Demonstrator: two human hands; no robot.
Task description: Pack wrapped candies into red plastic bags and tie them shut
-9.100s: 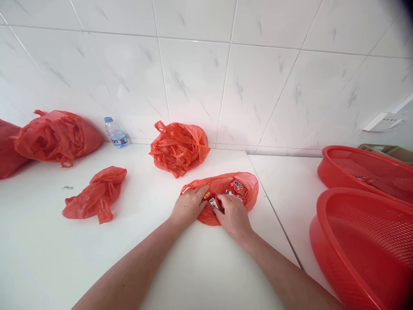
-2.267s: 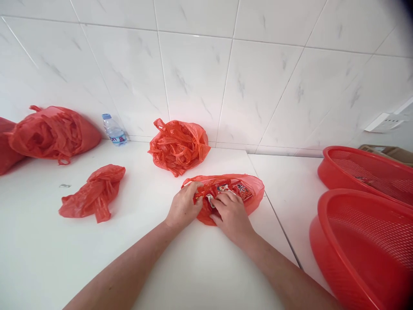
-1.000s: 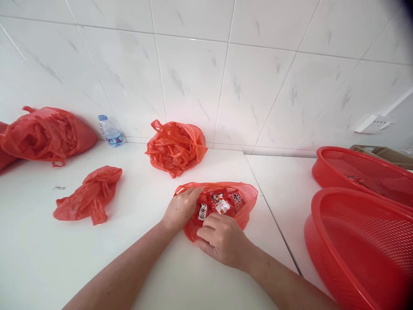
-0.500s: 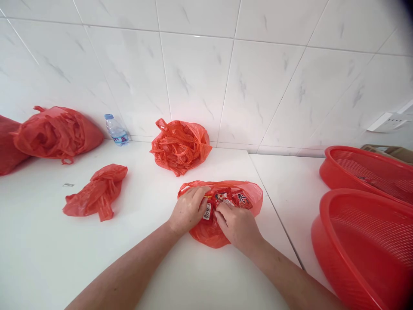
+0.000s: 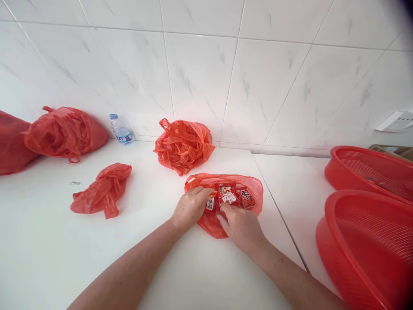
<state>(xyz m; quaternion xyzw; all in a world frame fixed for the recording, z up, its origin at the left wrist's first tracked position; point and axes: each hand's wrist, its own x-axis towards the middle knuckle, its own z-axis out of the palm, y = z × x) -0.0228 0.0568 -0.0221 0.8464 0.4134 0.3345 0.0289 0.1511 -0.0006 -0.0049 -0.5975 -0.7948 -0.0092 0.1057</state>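
A red plastic bag (image 5: 213, 228) lies with its mouth open on the white table. Inside it are small red snack packets: one with a white label (image 5: 210, 204), one with a pale printed patch (image 5: 227, 197) and one with dark characters (image 5: 246, 198). My left hand (image 5: 191, 208) is closed over the bag's left side, its fingertips against the white-labelled packet. From the right, my right hand (image 5: 242, 227) reaches over the near rim, fingers curled at the lower edge of the middle packet. What its fingertips hold, if anything, is hidden.
Behind stands a bag stuffed with red bags (image 5: 183, 146). A knotted red bag (image 5: 103, 189), a water bottle (image 5: 121, 130) and a full red bag (image 5: 67, 133) are to the left. Red plastic baskets (image 5: 335, 215) stand at the right, past a table seam.
The bag's near edge has drawn up and more of the packets shows. My right fingers have come slightly down off the middle packet. The whole view has shifted a little.
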